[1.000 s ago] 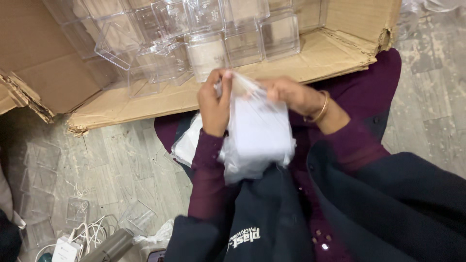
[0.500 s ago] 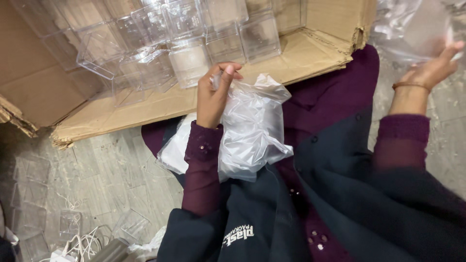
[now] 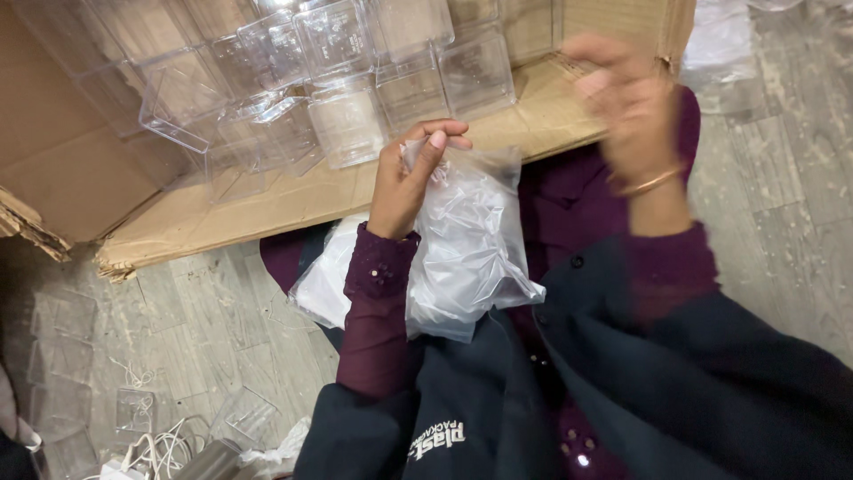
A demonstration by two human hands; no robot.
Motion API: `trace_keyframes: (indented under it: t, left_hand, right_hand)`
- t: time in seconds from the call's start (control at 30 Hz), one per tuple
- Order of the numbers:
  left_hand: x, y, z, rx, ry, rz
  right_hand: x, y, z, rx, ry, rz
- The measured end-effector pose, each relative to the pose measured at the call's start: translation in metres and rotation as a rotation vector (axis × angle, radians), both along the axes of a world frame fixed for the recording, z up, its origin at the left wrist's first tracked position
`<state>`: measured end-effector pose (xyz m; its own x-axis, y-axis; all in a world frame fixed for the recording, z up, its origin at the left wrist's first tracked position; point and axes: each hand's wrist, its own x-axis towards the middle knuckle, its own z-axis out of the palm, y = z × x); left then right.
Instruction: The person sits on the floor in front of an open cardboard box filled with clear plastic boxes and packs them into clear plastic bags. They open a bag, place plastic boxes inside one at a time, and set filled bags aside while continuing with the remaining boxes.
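A: What does the left hand [image 3: 404,182] hold?

B: It pinches the top of a crumpled clear plastic bag [image 3: 471,249] between thumb and fingers. The fingers are closed on the gathered mouth of the bag. The bag rests on the lap, on the dark red garment [image 3: 569,213], just near the open brown cardboard box [image 3: 293,200].

A: And the right hand [image 3: 626,98]?

B: It is raised at the far right, above the edge of the box, and it is blurred. The fingers seem loosely spread, and I see nothing in them, but I cannot tell this for sure. A thin gold bangle [image 3: 653,182] sits on the wrist.

A: How far is the work, in your judgement?

B: Many clear square plastic containers [image 3: 355,89] stand in the box, crowded together. The bag looks soft and mostly flat, so I judge that it is emptied or nearly so; what is inside I cannot see. More thin plastic [image 3: 333,276] lies under the left forearm.

A: How is the left arm posed?

B: The forearm goes up from the near side, the wrist bent a little to the right.
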<state>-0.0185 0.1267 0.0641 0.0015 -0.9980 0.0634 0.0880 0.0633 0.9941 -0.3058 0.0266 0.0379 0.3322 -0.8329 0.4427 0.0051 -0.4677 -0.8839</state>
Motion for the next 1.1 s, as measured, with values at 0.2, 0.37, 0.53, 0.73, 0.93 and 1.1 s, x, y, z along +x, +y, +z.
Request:
trace_keyframes:
  t: [0.2,0.37,0.53,0.73,0.93,1.1]
  left_hand:
    - [0.008,0.006,-0.007,-0.008,0.013,-0.035]
    - [0.006,0.003,-0.030,0.012,0.104,0.132]
    - [0.005,0.006,-0.047,0.093,0.107,0.214]
    - [0.048,0.020,-0.041,0.206,0.382,0.105]
    - [0.123,0.004,-0.078,0.246,-0.347,0.198]
    - [0.151,-0.041,-0.133,-0.055,-1.151,0.646]
  right_hand:
    - [0.084,0.038,0.014,0.336,0.233,0.250]
    - [0.081,0.041,0.012,0.128,0.448,0.098]
    - [0.102,0.043,0.005,0.171,0.355,0.038]
    - [0.107,0.030,-0.012,1.144,-0.544,0.603]
    - [0.147,-0.013,-0.029,0.799,-0.639,0.623]
    - [0.226,-0.053,-0.055,-0.170,0.542,0.044]
